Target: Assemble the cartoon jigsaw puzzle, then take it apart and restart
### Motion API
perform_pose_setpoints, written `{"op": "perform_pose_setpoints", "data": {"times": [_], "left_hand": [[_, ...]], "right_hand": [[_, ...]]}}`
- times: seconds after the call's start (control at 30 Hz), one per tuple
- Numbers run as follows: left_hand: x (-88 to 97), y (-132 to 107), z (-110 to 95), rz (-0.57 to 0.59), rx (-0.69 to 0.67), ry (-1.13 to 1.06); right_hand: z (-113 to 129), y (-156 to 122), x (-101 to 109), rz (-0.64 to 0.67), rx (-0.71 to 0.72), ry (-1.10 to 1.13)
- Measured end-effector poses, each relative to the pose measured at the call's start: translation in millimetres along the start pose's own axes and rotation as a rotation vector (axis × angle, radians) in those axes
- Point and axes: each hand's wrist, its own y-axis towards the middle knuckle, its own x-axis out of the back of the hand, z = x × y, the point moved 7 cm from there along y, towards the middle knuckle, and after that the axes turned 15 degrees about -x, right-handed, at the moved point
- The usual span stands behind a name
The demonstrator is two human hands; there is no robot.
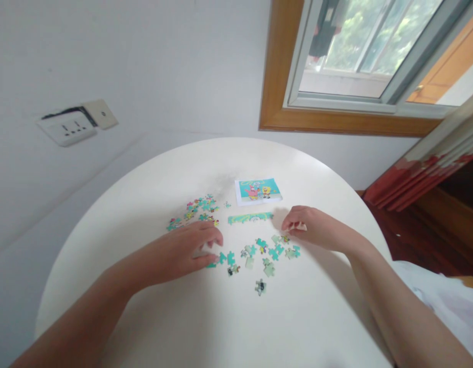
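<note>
My left hand (196, 244) reaches over the table from the left, thumb and fingers spread apart. Its thumb tip is beside a teal puzzle piece (211, 265). My right hand (306, 224) is bent downward on the right, fingertips and thumb close together; whatever may be between them is hidden. Just below it lie a pale green piece (291, 253) and a multicoloured piece (285, 238). A joined strip of puzzle pieces (250, 219) runs between the hands. Several loose teal and pale green pieces (274, 252) are scattered below it.
Behind the strip lies a cartoon picture card (259, 191). Several colourful pieces (200, 205) form a heap beyond my left hand. One dark-marked piece (260, 287) lies nearest me. The round white table (175, 327) meets the wall, below a wood-framed window (351, 120).
</note>
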Motion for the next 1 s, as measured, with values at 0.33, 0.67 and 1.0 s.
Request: {"op": "perform_pose_setpoints", "data": {"times": [0.33, 0.67, 1.0], "left_hand": [[-14.0, 12.1, -4.5, -0.033, -0.099, 0.032], [-18.1, 13.6, -3.7, 0.002, -0.064, -0.018], [-18.2, 18.0, -12.1, -0.037, -0.116, -0.043]], "right_hand": [[38.2, 2.5, -29.0, -0.013, 0.142, -0.062], [38.6, 6.3, -37.8, 0.001, 0.127, -0.036], [41.4, 2.1, -32.7, -0.019, 0.184, -0.015]]}}
